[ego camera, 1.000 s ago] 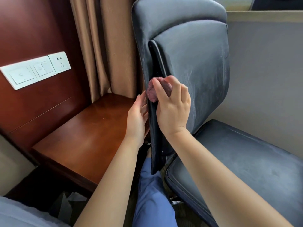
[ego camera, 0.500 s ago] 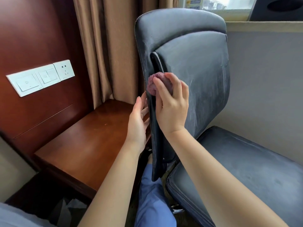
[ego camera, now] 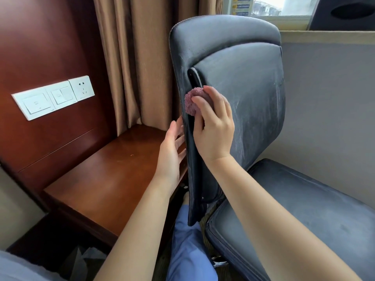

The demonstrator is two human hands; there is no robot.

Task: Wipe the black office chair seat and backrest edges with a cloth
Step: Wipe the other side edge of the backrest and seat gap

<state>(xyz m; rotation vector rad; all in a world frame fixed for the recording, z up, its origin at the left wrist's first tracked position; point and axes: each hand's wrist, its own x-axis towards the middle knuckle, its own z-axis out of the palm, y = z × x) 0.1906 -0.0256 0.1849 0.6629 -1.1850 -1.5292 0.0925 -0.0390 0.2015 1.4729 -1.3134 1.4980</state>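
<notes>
Since the earlier frames, the right hand [ego camera: 213,126] with the cloth [ego camera: 192,102] sits a little higher on the side edge of the backrest [ego camera: 239,88], and the camera looks higher too, so the whole top of the backrest and more of the window [ego camera: 280,6] are now visible. The left hand [ego camera: 171,151] keeps its place behind the same edge.

The black chair stands close to a grey wall [ego camera: 328,108], its backrest upright and its seat [ego camera: 294,209] at the lower right. Both surfaces look dull, with pale dusty streaks. A brown curtain [ego camera: 142,57] hangs behind the chair. To the left is a low wooden table [ego camera: 105,179] against a dark red wooden panel [ego camera: 40,47], which carries a white plate of switches and a socket [ego camera: 54,97]. Below the backrest, a knee in blue trousers [ego camera: 188,250] is visible.

The right hand has its fingers curled around the pink cloth, which is bunched into a small ball, and presses it against the left edge of the backrest, about at middle height. The wrist is bent, and the forearm comes up from the lower right. The left hand is flat, with straight and slightly spread fingers; its fingertips touch the rear side of the backrest edge, just below the cloth, and it holds nothing.
</notes>
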